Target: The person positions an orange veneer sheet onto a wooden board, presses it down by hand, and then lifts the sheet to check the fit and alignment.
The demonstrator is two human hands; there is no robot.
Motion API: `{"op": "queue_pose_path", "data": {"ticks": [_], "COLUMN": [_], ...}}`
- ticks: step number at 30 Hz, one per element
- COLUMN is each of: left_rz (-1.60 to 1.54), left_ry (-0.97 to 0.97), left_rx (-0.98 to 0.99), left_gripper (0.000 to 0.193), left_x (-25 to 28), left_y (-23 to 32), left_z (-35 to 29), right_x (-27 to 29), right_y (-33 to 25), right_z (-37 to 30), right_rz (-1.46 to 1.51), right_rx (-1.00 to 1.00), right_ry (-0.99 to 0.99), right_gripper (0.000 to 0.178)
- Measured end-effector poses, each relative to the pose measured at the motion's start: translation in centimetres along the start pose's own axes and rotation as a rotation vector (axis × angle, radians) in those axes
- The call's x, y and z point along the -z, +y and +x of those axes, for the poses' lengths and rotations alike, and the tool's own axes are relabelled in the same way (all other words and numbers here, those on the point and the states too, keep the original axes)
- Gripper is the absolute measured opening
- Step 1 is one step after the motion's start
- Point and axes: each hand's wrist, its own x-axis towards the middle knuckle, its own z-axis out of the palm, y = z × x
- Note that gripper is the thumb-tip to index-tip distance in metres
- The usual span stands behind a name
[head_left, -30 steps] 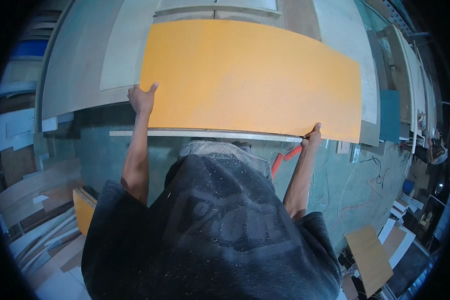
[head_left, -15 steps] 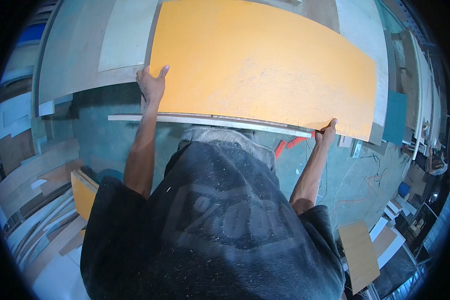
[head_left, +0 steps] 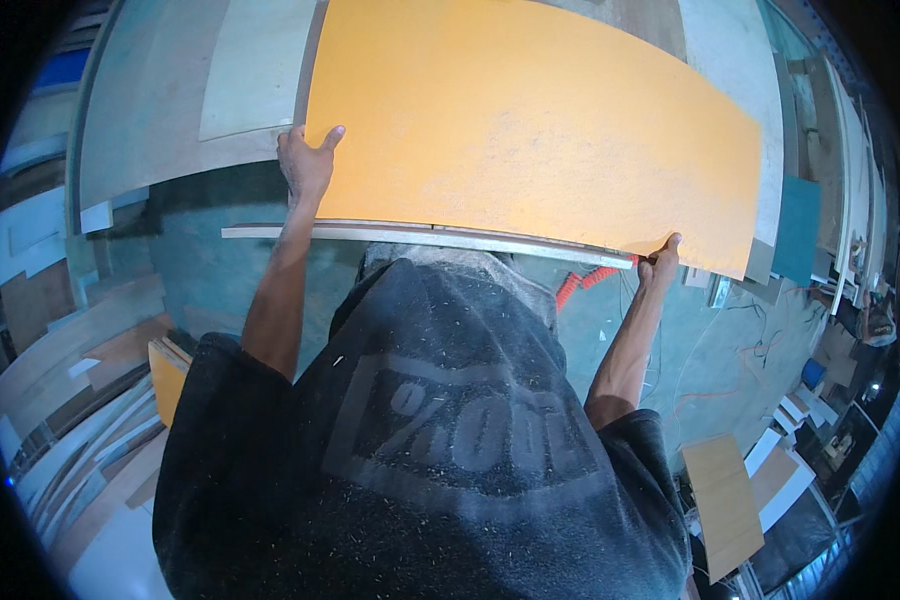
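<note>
A large orange board (head_left: 530, 120), scuffed and dusty toward its near right part, lies flat in front of me. My left hand (head_left: 308, 168) grips its left edge near the front corner, thumb on top and fingers out of sight beneath. Close to the right end of the near edge, my right hand (head_left: 659, 264) has its thumb over the top, with its fingers mostly hidden under the board. Just below that near edge runs a long pale strip (head_left: 370, 237), between the board and my body.
Beneath the orange board spreads a broad worktop with pale sheets (head_left: 255, 75). A red coiled hose (head_left: 582, 284) hangs by my right hand. Cables lie on the floor at right. Leaning panels and offcuts (head_left: 100, 360) crowd the left; a brown board (head_left: 722, 505) stands at lower right.
The whole view has shifted slightly, with the board and both hands appearing a little farther right. Both hands keep their hold on the board.
</note>
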Motion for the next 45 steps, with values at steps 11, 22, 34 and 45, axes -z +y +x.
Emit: {"op": "queue_pose_path", "data": {"ticks": [11,22,34,45], "left_rz": [-0.166,-0.205,-0.161,-0.041], "left_ry": [-0.114,0.016,0.071,0.103], "left_rx": [0.126,0.024,0.004,-0.101], "left_gripper": [0.063,0.054,0.052,0.055], "left_x": [-0.6,-0.9,-1.9,-1.5], "left_y": [1.0,-0.2,0.1,-0.7], "left_z": [0.1,-1.1,-1.3,-2.1], "right_x": [2.7,0.0,0.3,0.0], "right_y": [-2.2,-1.5,-1.2,-0.9], "right_z": [2.8,0.8,1.4,-0.3], "right_rz": [-0.019,-0.034,-0.060,-0.013], "right_rx": [-0.015,-0.019,0.028,-0.006], "right_ry": [0.069,0.086,0.023,0.003], "right_gripper": [0.041,0.039,0.045,0.049]}}
